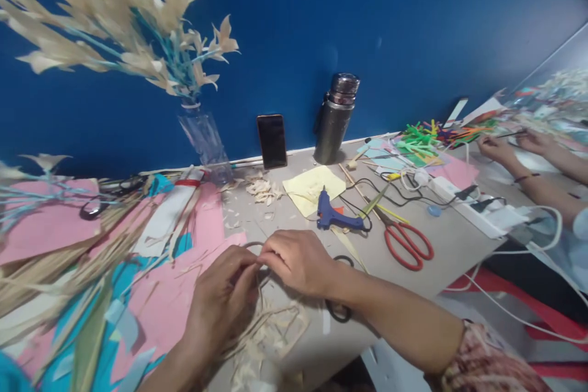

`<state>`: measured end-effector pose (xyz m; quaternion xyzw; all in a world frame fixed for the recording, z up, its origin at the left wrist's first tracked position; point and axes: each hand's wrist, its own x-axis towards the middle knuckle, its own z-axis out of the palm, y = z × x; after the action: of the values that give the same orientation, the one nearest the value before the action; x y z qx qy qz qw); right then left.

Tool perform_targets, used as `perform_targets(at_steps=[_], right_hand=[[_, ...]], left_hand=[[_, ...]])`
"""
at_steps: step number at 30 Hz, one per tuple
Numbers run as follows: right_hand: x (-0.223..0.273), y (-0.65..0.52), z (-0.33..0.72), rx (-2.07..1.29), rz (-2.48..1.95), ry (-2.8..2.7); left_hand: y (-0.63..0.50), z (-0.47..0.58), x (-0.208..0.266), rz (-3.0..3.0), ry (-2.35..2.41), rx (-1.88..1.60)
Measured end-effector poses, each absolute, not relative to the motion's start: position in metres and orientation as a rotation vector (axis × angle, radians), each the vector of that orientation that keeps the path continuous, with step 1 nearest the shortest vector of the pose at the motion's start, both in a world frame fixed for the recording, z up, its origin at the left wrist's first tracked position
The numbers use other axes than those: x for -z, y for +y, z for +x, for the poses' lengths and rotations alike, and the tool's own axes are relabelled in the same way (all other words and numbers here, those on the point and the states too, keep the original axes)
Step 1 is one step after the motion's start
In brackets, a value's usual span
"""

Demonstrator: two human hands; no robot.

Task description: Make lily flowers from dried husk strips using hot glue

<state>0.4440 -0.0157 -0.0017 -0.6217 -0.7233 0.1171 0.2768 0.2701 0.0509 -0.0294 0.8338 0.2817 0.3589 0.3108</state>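
From my remote view, I have pale curled strips (257,349) nearest me on the table, lying below the fingers, where they stay at hand. Just above them, the left hand (220,294) pinches a thin strand (252,244) between thumb and fingertips, and the right hand (298,263) grips it right beside. I judge that the tips nearly meet so that such a slight piece stays controlled; the exact grip under the fingers I cannot tell. A dark ring (340,320), perhaps a scissor handle, shows by the right wrist.

Pink paper (160,312) spreads on the left. Beyond the hands, a blue glue gun (327,214) rests partly over yellow paper (301,187), probably to spare the table from drips. Red-handled scissors (394,226) lie to its right, handles toward the worker, likely for easy pickup.

Farther back, a phone (272,141) leans upright against the blue wall (285,30), perhaps to keep its screen in sight, with a flask (335,125) nearby. A clear bottle (205,144) holds pale flowers (114,18) upright. At far right, a co-worker's hand (496,150) is at work.
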Motion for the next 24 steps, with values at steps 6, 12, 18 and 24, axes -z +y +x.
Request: perform_targets(at_steps=[6,12,18,24], right_hand=[[0.013,-0.016,0.447,-0.184,-1.535,-1.976],[0.017,-0.018,0.446,-0.098,-1.36,-1.944],[0.006,-0.014,0.46,-0.105,-1.654,-1.767],[0.009,0.0,0.471,-0.344,-2.121,-1.728]], left_hand=[[0.044,0.271,0.024,1.96,0.899,-0.817],[0.039,0.27,0.022,1.61,0.954,-0.711],[0.038,0.278,0.02,1.429,0.924,-0.885],[0.042,0.279,0.025,1.398,1.0,-0.963]])
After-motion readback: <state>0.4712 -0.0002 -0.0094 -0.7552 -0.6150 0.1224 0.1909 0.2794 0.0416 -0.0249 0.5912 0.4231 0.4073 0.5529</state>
